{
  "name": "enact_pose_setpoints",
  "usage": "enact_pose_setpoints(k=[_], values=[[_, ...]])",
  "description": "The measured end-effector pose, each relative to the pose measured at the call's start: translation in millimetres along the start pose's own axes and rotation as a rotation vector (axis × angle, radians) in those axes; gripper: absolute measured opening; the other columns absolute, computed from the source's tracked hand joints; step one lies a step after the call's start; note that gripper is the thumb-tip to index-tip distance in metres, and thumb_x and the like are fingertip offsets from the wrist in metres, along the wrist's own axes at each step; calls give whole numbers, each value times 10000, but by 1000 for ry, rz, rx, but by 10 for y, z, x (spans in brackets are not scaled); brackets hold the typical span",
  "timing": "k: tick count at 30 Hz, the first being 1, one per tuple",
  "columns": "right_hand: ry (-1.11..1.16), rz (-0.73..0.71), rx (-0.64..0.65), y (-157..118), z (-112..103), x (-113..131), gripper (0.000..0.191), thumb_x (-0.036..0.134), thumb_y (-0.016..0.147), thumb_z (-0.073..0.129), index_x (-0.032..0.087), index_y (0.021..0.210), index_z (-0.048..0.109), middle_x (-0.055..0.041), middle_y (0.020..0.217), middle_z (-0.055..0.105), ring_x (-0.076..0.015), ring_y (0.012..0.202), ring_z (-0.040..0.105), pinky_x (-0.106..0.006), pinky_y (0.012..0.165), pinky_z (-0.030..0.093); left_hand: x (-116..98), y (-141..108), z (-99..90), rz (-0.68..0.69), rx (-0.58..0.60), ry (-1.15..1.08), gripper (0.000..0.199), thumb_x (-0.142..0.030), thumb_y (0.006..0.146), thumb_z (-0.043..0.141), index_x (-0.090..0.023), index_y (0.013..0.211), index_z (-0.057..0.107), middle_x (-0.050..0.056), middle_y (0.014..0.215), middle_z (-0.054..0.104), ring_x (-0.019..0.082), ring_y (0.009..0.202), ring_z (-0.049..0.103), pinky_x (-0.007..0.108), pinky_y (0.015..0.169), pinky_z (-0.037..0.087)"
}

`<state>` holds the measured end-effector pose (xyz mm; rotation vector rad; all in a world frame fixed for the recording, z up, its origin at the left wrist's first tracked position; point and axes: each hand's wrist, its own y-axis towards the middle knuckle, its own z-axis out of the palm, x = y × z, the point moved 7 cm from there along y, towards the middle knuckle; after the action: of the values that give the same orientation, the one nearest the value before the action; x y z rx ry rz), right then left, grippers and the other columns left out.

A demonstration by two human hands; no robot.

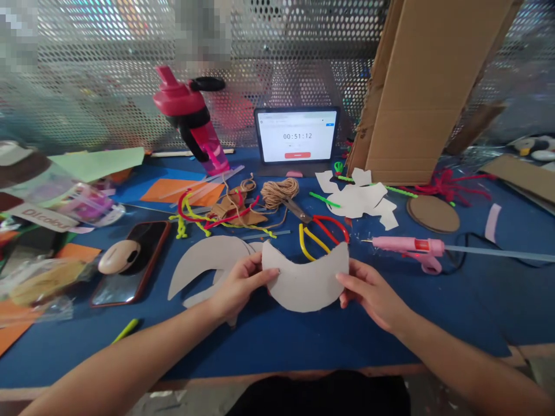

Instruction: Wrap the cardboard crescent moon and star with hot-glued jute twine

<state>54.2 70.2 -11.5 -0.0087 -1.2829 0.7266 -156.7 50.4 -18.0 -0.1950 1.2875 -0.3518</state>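
Between my two hands is a grey crescent-shaped cardboard piece [306, 288], its horns pointing away from me. My left hand [240, 283] pinches its left end with the thumb on top. At the right end, the thumb and fingers of my right hand [368, 292] grip the edge. More grey curved cardboard cutouts [208, 251] lie on the table by my left hand, partly covered by it. Just beyond the crescent rest scissors [318, 225] with one red and one yellow handle. A pink glue gun [407, 245] lies to the right of them, a glue stick in its back.
Beyond the hands are a twine bundle [280, 192], pipe cleaners [191, 214], white paper scraps [359, 199] and brown cardboard discs [432, 214]. A tablet [298, 136], pink bottle [186, 115] and tall cardboard box [416, 86] stand behind. A phone [134, 263] lies left.
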Motion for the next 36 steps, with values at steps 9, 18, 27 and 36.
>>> enact_pose_setpoints(k=[9, 18, 27, 36], values=[[-28, 11, 27, 28, 17, -26, 421, 477, 708, 772, 185, 982, 645, 12, 761, 620, -48, 510, 531, -208, 496, 478, -4, -12, -11, 6, -4, 2, 367, -411, 663, 825, -159, 885, 678, 18, 749, 684, 117, 646, 606, 196, 603, 467], [-44, 43, 39, -16, 17, -58, 420, 481, 715, 771, 173, 963, 631, 16, 759, 621, -41, 495, 535, -203, 495, 488, 10, -18, 5, -13, 8, -18, 359, -398, 670, 815, -155, 896, 678, 23, 751, 687, 131, 637, 614, 212, 592, 482], [-37, 43, 21, -22, 34, -28, 391, 471, 710, 773, 179, 929, 635, 13, 746, 618, -52, 495, 531, -216, 481, 488, -10, -18, 37, 2, 46, -26, 309, -359, 706, 791, -159, 917, 687, 39, 800, 712, 152, 717, 645, 235, 683, 496], [-33, 44, 15, -24, 40, -22, 408, 479, 694, 786, 175, 922, 636, 14, 730, 624, -52, 487, 538, -210, 480, 480, -1, -17, 21, -2, 40, -13, 324, -370, 699, 795, -156, 914, 679, 45, 816, 708, 161, 720, 636, 250, 677, 483]])
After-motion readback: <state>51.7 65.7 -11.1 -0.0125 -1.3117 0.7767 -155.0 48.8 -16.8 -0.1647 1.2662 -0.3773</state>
